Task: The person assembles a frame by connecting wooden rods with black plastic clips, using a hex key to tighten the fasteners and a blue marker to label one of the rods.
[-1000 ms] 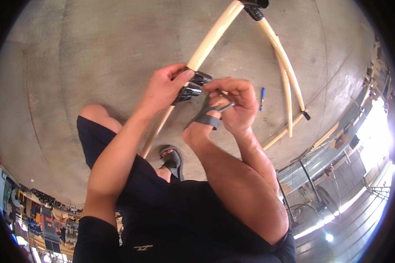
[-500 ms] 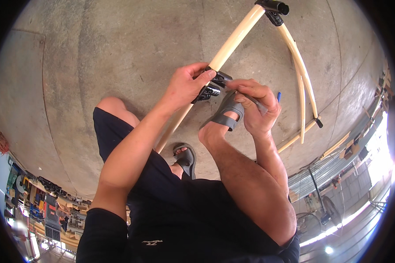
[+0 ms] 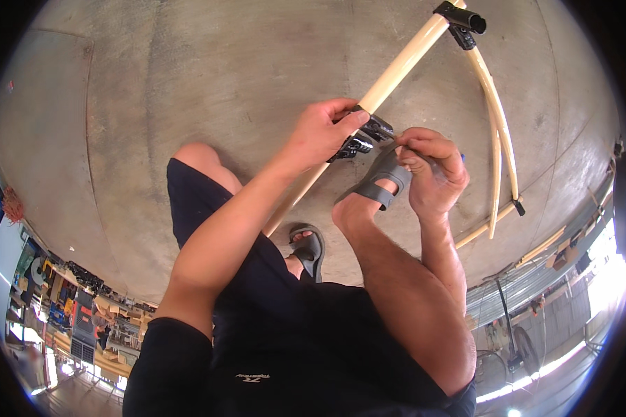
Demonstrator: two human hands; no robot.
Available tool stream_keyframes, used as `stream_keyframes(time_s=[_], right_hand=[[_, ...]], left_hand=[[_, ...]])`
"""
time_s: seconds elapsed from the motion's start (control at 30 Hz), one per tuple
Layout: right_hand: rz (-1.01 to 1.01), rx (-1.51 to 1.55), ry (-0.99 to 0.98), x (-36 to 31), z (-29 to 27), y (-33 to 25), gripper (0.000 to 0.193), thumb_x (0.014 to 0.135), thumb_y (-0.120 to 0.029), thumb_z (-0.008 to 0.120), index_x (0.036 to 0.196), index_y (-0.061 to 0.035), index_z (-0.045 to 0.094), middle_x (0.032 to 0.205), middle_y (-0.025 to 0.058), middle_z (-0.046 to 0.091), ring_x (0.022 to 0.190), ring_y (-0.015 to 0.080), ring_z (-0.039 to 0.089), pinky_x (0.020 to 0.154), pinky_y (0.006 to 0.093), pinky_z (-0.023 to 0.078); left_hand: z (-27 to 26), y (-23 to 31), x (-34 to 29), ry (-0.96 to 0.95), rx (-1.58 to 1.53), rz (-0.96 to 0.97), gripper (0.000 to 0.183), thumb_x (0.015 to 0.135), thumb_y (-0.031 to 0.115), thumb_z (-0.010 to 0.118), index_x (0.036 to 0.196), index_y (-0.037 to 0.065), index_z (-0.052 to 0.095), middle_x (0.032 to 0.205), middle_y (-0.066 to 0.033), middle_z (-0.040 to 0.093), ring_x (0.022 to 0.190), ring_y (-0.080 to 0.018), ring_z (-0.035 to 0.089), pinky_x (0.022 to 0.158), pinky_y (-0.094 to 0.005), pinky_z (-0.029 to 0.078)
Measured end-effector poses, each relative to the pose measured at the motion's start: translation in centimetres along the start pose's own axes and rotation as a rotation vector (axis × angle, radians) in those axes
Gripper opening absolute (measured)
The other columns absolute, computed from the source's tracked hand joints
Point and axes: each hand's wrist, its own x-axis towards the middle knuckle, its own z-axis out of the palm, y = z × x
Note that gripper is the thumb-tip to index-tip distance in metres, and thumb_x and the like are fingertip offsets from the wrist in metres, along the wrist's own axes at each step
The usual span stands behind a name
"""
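Observation:
My left hand (image 3: 327,135) is closed around a black pipe joint (image 3: 377,128) on a cream-coloured pipe (image 3: 405,61), its thumb lying along the joint. A second black fitting (image 3: 355,146) sits just below, by the lower length of pipe (image 3: 295,198). My right hand (image 3: 435,170) is pinched at the free end of the joint, above my sandalled foot. Whatever lies between its fingertips is too small to make out. At the top, another black joint (image 3: 466,19) connects the pipe to further cream pipes (image 3: 490,94).
The pipe frame spreads to the right over the concrete floor (image 3: 209,76), with a black end fitting (image 3: 519,207) at its lower corner. My feet in grey sandals (image 3: 311,249) stand near the pipe. Shelves with boxes (image 3: 108,313) line the lower left; a bundle of long grey lengths (image 3: 487,295) lies lower right.
The whole scene has shifted right in the view. My left hand keeps its hold on the joint; my right hand stays at the joint's end, its fingers slightly more curled.

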Motion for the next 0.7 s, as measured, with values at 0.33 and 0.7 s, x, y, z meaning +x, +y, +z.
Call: stream_keyframes(time_s=[0.33,0.7], right_hand=[[-0.012,0.086,-0.007,-0.1,-0.9,0.2,0.015,0.098,0.009,0.06,0.11,0.0013,0.055,0.106,0.0217,0.073,0.097,0.0232,0.07,0.086,0.0333,0.056],[-0.054,0.007,-0.119,1.1,-1.1,-0.4,0.014,0.104,-0.004,0.059,0.113,0.0011,0.069,0.109,0.0169,0.075,0.096,0.0192,0.068,0.078,0.0314,0.054]], left_hand=[[0.9,-0.2,0.7,0.007,0.082,0.059,0.038,0.102,0.024,0.071,0.126,-0.005,0.069,0.104,-0.0056,0.075,0.093,-0.0094,0.066,0.08,-0.0285,0.055],[0.5,-0.2,0.2,-0.005,-0.067,-0.02,0.037,0.104,0.021,0.069,0.131,-0.004,0.067,0.106,-0.0044,0.074,0.085,-0.0068,0.066,0.074,-0.0243,0.055]])
